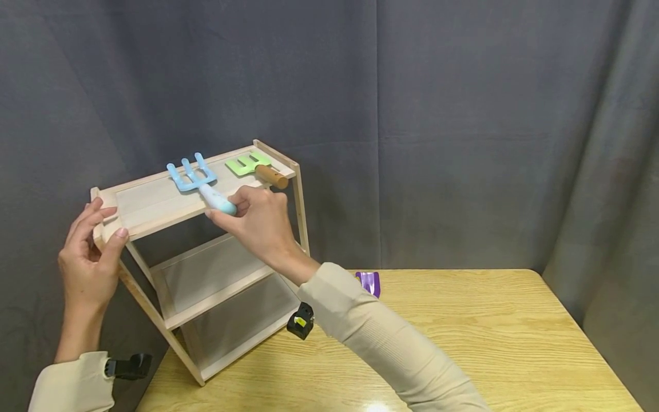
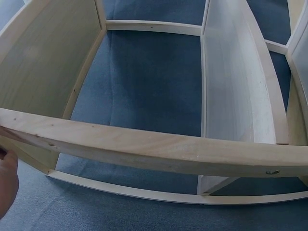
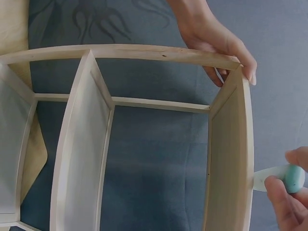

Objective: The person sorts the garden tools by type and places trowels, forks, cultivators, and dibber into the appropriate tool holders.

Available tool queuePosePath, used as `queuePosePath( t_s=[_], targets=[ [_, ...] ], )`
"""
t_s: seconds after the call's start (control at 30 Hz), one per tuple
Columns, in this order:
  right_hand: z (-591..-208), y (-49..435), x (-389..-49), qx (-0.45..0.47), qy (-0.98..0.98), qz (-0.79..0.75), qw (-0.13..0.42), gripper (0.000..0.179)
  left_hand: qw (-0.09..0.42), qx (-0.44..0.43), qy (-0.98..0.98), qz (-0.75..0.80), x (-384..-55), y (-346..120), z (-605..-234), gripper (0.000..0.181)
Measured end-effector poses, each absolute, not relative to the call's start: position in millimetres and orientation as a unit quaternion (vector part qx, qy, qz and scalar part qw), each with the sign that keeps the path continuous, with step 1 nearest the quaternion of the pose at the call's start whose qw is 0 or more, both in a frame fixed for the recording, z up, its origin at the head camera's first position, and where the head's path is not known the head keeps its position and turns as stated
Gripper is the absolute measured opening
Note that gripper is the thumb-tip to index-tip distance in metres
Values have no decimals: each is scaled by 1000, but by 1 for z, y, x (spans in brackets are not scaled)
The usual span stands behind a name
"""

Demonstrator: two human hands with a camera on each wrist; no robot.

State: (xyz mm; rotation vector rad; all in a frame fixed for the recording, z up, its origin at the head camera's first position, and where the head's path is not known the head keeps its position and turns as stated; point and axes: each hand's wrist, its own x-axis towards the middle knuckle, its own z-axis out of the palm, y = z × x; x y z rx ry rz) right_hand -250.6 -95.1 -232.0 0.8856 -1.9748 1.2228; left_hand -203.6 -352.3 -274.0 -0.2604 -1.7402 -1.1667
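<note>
A grey curtain backs a wood-grain table bearing a wooden rack. The right hand pinches a blue fork by its handle end, at the top shelf's front edge. The left hand grips the rack's upper left corner. A green fork lies alongside on the top shelf.

Backed by a grey curtain, folded at right. Furnished with a wood-grained table, catching bright glare.
</note>
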Motion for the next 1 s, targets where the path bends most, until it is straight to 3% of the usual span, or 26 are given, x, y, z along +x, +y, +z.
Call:
queuePosePath(
  t_s=[0.77,1.0],
  targets=[
    [-236,-90,-251,345,-749,489,285,24,491,-104,-724,-472,-204,-353,-275,36],
    [-239,-85,-248,364,-742,472,306,20,487,-106,-717,-487,-204,-352,-274,36]
  ],
)
